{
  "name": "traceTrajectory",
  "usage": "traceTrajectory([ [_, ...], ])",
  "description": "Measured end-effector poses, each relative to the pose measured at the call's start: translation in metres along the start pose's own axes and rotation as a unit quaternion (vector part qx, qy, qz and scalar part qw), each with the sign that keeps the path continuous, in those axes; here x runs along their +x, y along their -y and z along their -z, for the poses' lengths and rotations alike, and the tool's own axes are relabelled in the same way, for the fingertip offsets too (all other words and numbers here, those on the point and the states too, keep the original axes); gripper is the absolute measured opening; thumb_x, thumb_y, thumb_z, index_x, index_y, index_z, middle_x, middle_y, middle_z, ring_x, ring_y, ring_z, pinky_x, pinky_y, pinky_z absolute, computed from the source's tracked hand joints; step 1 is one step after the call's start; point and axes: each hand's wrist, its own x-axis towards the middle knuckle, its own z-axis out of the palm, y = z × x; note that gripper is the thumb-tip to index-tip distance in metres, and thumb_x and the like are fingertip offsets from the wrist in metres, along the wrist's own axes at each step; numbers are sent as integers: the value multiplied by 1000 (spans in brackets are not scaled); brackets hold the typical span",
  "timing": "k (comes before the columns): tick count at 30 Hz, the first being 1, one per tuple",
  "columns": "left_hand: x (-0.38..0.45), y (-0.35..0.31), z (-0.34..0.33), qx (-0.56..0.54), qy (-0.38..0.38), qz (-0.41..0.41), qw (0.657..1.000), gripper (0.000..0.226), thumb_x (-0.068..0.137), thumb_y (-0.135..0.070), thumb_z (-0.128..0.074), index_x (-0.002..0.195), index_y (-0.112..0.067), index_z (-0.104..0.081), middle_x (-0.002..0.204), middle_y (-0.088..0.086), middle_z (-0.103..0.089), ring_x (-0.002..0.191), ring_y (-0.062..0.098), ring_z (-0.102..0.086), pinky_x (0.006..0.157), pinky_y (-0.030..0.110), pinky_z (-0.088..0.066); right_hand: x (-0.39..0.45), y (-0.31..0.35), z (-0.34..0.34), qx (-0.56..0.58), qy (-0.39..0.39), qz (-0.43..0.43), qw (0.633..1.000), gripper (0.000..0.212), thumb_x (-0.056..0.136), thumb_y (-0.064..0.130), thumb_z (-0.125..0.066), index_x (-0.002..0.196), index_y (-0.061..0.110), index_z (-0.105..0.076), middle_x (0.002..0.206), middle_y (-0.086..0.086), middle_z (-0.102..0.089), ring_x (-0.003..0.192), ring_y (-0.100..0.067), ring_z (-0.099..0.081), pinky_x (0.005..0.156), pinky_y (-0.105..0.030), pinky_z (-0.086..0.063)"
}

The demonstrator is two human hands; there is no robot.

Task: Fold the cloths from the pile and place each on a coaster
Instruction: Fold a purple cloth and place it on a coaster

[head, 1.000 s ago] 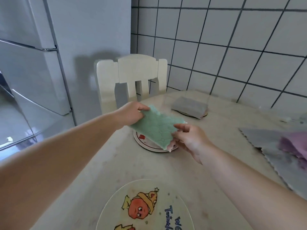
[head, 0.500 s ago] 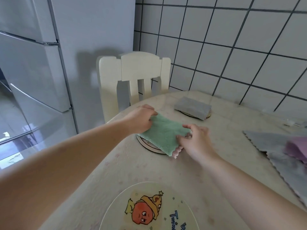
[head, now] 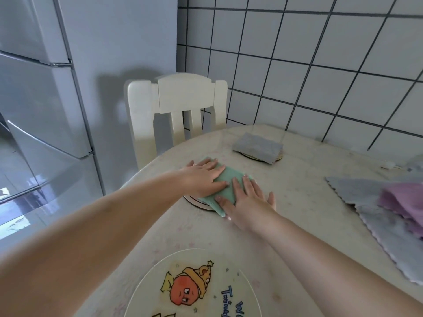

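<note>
Hands both flat on the folded green cloth (head: 225, 186), which lies on a round coaster (head: 194, 202) near the far-left edge of the table (head: 297, 197); only a sliver of coaster rim shows at the cloth's near-left side. Left hand (head: 201, 177) lies palm-down on the cloth's left part, fingers straight & spread, gripping nothing. Right hand (head: 247, 200) lies palm-down on the cloth's near-right part, fingers straight & slightly fanned, also not curled round anything; pinky side runs off the cloth onto the table. Grey folded cloth (head: 257, 147) sits further back on a 2nd coaster (head: 278, 158), of which just a thin edge pokes out at its right; well apart from the green one. At the right edge of the table is the pile: a flat grey cloth w/ scalloped edge (head: 377, 223) spread out, & a crumpled purple cloth (head: 402, 202) on top of it. Nearest the camera, a round plate-like disc w/ a cartoon orange figure in a yellow hat (head: 190, 287) & some lettering, partly cut off by the frame. Cream wooden chair (head: 180, 106) stands at the table's far-left side; fridge (head: 45, 99) to the left, white tiled wall (head: 320, 65) behind.
</note>
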Motion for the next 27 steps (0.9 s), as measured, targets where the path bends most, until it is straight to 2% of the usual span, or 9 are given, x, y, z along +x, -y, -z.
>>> traceTrajectory([
  [3, -3, -8, 3, -23, -63, -18, 998, 59, 95, -51, -30, 146, -23, -22, 156, 1, -20, 144, 19, -13, 116, 47, -12, -10, -10, 4, 29, -57, 32, 997, 72, 89, 65, -20, 149, 27, -8, 159, 1, 5, 145, -15, 13, 114, -53, 8],
  [5, -9, -22, 4, -53, -118, -52, 990, 50, 94, -41, -40, 140, -21, -37, 146, 1, -38, 135, 19, -32, 111, 38, -24, -23, -27, 5, 53, -101, 43, 993, 67, 91, 62, -24, 148, 29, -14, 159, 3, -1, 145, -14, 9, 115, -52, 6],
  [8, -18, -57, 10, -97, -121, -102, 983, 38, 94, -34, -45, 129, -22, -52, 128, -3, -52, 103, 14, -57, 91, 25, -36, -48, -61, 4, 38, -110, 34, 993, 66, 90, 62, -26, 148, 31, -16, 159, 5, -5, 145, -13, 5, 116, -49, 3],
  [9, -18, -71, 12, -106, -117, -116, 981, 36, 94, -33, -46, 128, -22, -53, 128, -4, -52, 98, 12, -59, 91, 24, -38, -56, -75, 4, 31, -105, 24, 994, 66, 90, 63, -27, 147, 31, -17, 159, 5, -5, 145, -13, 5, 116, -48, 2],
  [12, -12, -117, 13, -109, -112, -158, 975, 35, 93, -31, -49, 125, -21, -56, 133, -1, -53, 122, 17, -48, 104, 32, -35, -83, -117, 7, 22, -102, -22, 994, 65, 90, 63, -27, 146, 31, -22, 158, 7, -7, 145, -13, 4, 117, -48, 1],
  [13, -10, -133, 12, -108, -108, -169, 974, 34, 93, -30, -49, 125, -20, -57, 133, 0, -53, 125, 18, -46, 105, 33, -35, -92, -130, 8, 23, -101, -37, 994, 65, 90, 63, -26, 146, 30, -24, 158, 6, -8, 145, -13, 3, 117, -48, 0],
  [19, -7, -224, -6, -80, -89, -262, 958, 33, 90, -11, -49, 122, -12, -61, 138, 6, -50, 129, 20, -43, 103, 26, -33, -146, -198, 7, 24, -89, -79, 993, 57, 90, 63, -26, 134, 33, -46, 157, 0, -17, 145, -20, -8, 116, -48, -8],
  [24, 2, -279, -18, -2, -78, -297, 952, 41, 88, -12, -50, 129, -13, -53, 148, 7, -37, 137, 22, -30, 109, 29, -26, -173, -228, 8, 10, -107, -77, 991, 53, 90, 59, -30, 133, 33, -47, 146, -1, -37, 135, -26, -32, 111, -42, -25],
  [27, 10, -296, -25, 13, -99, -296, 950, 47, 85, -16, -51, 133, -18, -50, 144, 6, -40, 134, 23, -34, 109, 32, -28, -172, -239, 9, -46, -115, -45, 991, 55, 87, 57, -24, 127, 32, -51, 127, -1, -51, 120, -27, -48, 96, -40, -39],
])
